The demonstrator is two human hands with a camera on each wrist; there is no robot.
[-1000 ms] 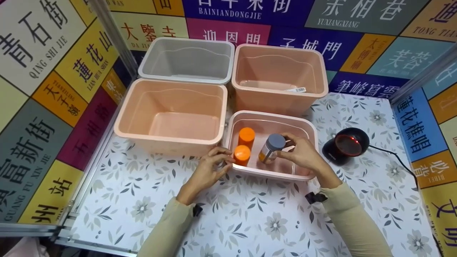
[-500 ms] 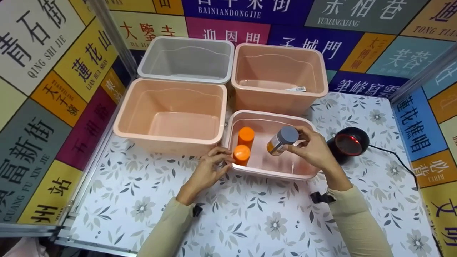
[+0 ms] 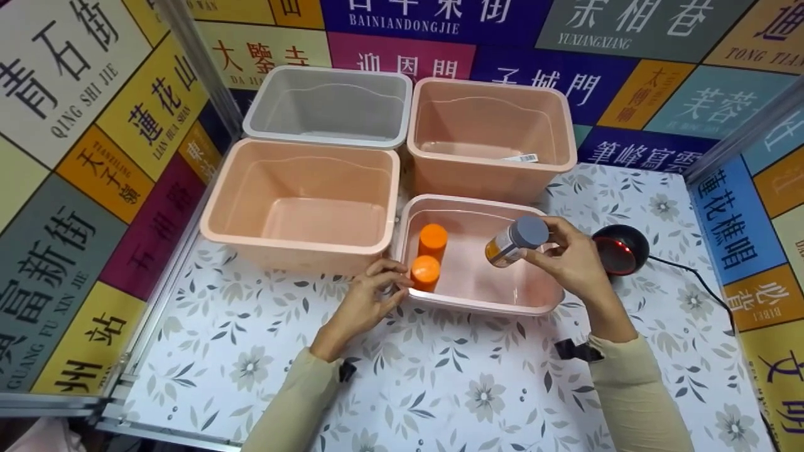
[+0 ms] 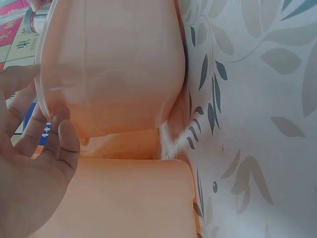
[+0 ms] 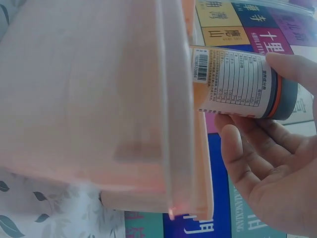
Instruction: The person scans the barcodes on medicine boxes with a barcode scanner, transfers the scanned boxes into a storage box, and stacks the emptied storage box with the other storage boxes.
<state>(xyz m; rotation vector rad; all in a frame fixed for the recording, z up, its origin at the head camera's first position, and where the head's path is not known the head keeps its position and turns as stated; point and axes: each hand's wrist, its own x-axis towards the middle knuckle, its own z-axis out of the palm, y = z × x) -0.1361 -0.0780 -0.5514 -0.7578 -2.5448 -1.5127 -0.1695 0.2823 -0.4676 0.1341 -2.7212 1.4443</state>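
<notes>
My right hand (image 3: 575, 257) grips a pill bottle (image 3: 502, 247) around its grey cap. The bottle is tilted over the right side of the shallow pink bin (image 3: 480, 306), cap toward the hand. In the right wrist view, a barcode and a printed table show on the label of the bottle (image 5: 230, 82), just beyond the bin's rim. My left hand (image 3: 364, 298) holds the same bin's rim at the near left corner; its curled fingers (image 4: 69, 141) lie against the outside wall. Beside it, inside the bin, stand two orange-capped bottles (image 3: 426, 270).
A black scanner (image 3: 622, 249) with a red light stands right of the bin, partly behind my right hand, its cable trailing right. A deep peach bin (image 3: 301, 246) is at the left. Behind are a grey bin (image 3: 326, 139) and another peach bin (image 3: 483, 182) containing a white label.
My right hand has lifted the grey-capped bottle and carried it rightward, toward the scanner, tilting it further. The left hand and the orange-capped bottles have stayed put.
</notes>
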